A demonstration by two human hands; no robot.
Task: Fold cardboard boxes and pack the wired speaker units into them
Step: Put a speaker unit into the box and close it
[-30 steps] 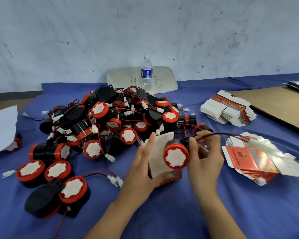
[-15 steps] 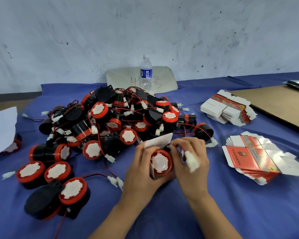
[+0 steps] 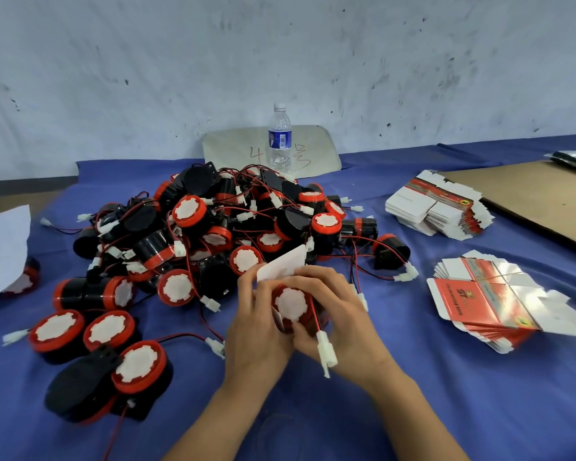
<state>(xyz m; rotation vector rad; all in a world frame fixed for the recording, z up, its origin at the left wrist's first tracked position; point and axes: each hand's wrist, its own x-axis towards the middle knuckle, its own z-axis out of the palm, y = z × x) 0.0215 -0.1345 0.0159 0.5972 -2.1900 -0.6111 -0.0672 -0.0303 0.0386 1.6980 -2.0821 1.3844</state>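
Speaker unit [image 3: 291,306], red-rimmed with its white face toward the camera, sits in the open mouth of a small box [image 3: 285,266] held between both hands, just in front of the pile of speaker units [image 3: 213,227]. Everything lies on a blue cloth [image 3: 446,394] spread over the work surface, below a scuffed pale wall [image 3: 280,61]. A water bottle [image 3: 280,138] stands at the far edge before a beige board [image 3: 236,151] set against the wall. To the right lie a near stack of flat boxes [image 3: 489,301], a far stack of flat boxes [image 3: 436,207] and a brown cardboard sheet [image 3: 546,194]. A white sheet [image 3: 0,247] lies at the left edge. The left hand [image 3: 256,331] wraps its fingers round the box's left side. The right hand [image 3: 343,321] curls over the unit's right side, gripping it. The unit's red wire runs down across that hand, its white connector [image 3: 326,354] hanging near the wrist.
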